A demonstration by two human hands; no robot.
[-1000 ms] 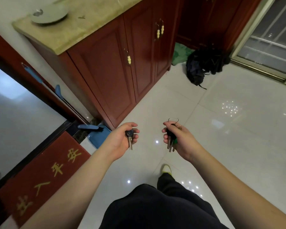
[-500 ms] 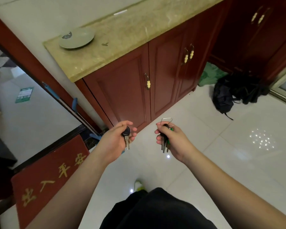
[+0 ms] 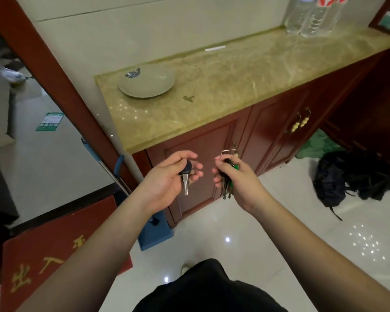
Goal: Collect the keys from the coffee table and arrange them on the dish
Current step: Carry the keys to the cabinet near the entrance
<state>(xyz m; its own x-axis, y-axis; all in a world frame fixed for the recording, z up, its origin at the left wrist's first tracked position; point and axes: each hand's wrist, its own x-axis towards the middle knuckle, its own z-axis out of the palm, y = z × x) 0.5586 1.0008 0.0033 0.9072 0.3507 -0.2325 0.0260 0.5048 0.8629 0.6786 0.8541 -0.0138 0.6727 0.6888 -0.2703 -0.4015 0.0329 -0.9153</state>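
The left hand (image 3: 167, 176) pinched a single black-headed key (image 3: 186, 176) between thumb and fingers, its blade hanging down. The right hand (image 3: 236, 179), just beside it at 3 o'clock, closed around a bunch of keys (image 3: 226, 181) with a green tag. The pale dish (image 3: 146, 83) sat on the marble desk (image 3: 223, 86) at 11 o'clock, well apart from both hands.

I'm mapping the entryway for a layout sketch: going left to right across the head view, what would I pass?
Red doormat → pale dish → left hand with single key → right hand with key bunch → black bag.
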